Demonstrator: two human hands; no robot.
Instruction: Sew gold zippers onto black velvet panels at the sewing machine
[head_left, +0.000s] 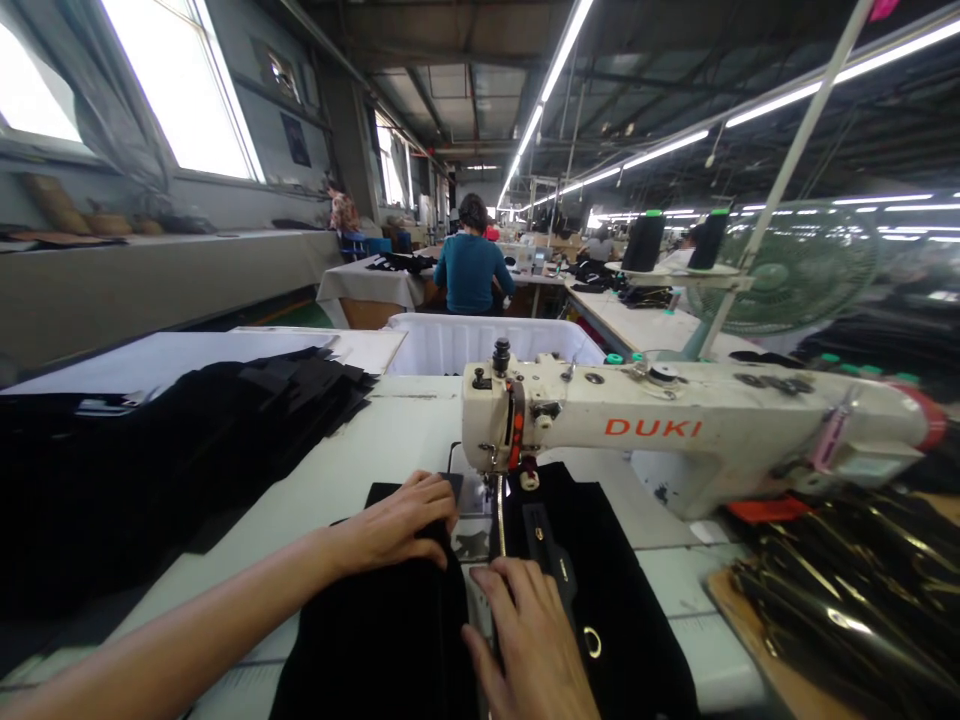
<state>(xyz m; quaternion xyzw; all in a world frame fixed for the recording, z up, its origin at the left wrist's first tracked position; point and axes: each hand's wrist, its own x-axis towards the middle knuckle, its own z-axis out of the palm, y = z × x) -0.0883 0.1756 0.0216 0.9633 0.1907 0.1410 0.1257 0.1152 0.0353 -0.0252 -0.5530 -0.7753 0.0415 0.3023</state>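
Note:
A white sewing machine (652,420) stands across the worktable, its needle area at its left end. Black fabric pieces lie on both sides below it: a left piece (375,640) and a right piece (630,600) with a strap and a gold ring (592,642). My left hand (409,520) rests on the upper edge of the left piece, fingers bent over it; what they grip is unclear. A gold zipper (502,515) runs from under the needle area towards my right hand (529,635), whose fingers lie low beside it, thumb apart, on the fabric's edge.
Black fabric is piled on the left (165,470). A white bin (487,340) stands behind the machine. Black pieces with gold zippers (847,590) are heaped at the right. Thread cones (643,242) and a green fan (787,265) stand behind. A person in teal (472,270) sits ahead.

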